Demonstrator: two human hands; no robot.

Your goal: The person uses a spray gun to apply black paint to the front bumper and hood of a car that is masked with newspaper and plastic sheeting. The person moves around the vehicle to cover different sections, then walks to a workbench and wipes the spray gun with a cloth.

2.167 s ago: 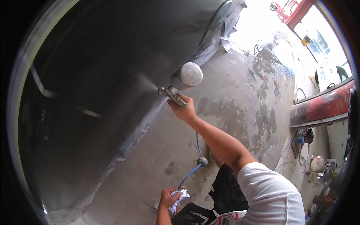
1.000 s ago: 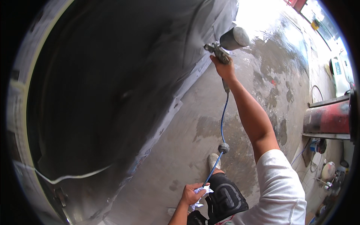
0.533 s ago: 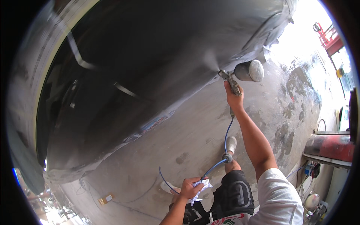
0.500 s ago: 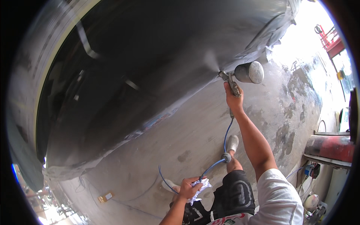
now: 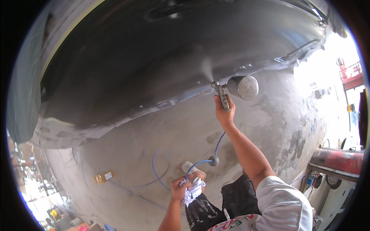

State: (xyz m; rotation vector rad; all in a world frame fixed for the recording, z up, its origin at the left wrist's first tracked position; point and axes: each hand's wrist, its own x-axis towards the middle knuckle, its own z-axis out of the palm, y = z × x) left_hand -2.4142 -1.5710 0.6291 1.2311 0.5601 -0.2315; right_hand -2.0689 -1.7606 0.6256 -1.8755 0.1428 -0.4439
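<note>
My right hand (image 5: 224,111) is wrapped round the handle of a metal spray gun (image 5: 220,94), whose grey paint cup (image 5: 243,87) sticks out to the right. Pale mist leaves the nozzle toward a glossy dark car panel (image 5: 138,73), which the gun does not touch. From the gun a blue air hose (image 5: 200,162) runs down through a round grey fitting (image 5: 213,161) to my left hand (image 5: 178,188). Closed fingers there grip the hose along with a crumpled white cloth (image 5: 194,191).
Masking sheet (image 5: 115,125) edges the panel's bottom. Hose loops and an orange-brown packet (image 5: 103,177) lie on the stained concrete floor (image 5: 142,154) at left. A red and black tank (image 5: 337,159) stands at right, with a red metal frame (image 5: 350,77) farther back.
The spray gun has moved left along the panel, still misting. My left hand has shifted slightly left with hose and cloth. The view has turned, and my feet have changed position.
</note>
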